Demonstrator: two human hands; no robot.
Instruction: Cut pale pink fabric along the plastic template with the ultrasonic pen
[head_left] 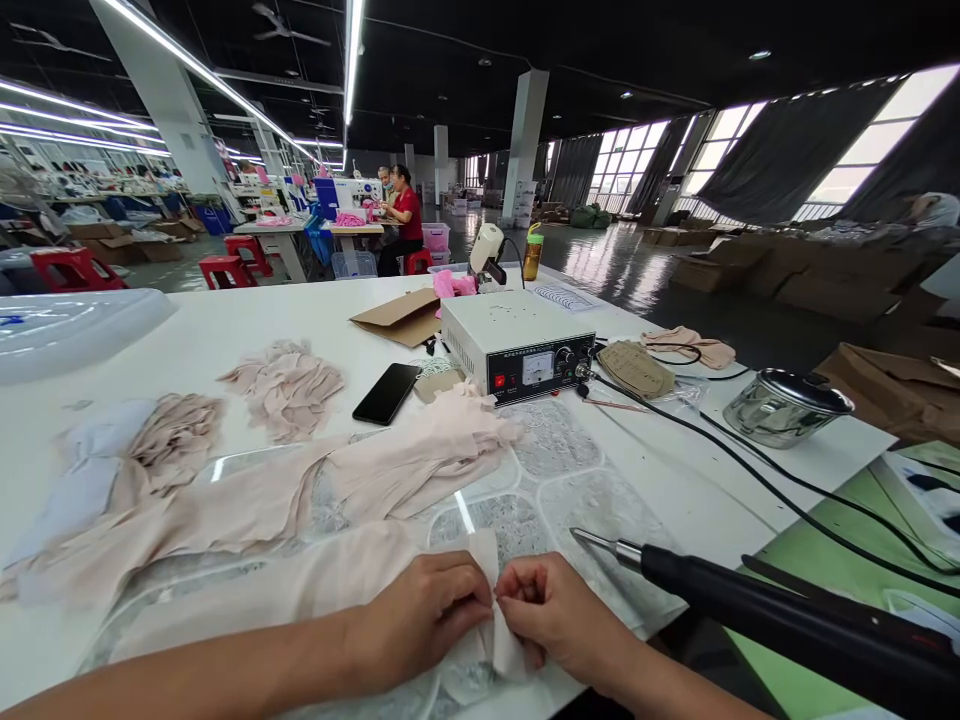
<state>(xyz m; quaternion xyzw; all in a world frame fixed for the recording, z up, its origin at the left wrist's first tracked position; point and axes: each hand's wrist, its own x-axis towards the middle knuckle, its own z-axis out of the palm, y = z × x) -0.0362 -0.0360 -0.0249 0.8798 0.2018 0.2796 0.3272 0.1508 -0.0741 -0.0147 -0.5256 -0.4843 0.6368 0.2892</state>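
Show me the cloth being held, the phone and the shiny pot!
Held cloth [484, 550]: head view, its upper part.
Phone [387, 393]: head view, middle of the screen.
Shiny pot [772, 416]: head view, on its side.

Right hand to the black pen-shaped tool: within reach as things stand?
Likely yes. The tool is just beside the right hand, with nothing visible blocking the gap. But that hand appears to be pinching pale cloth, so it would probably have to let go first.
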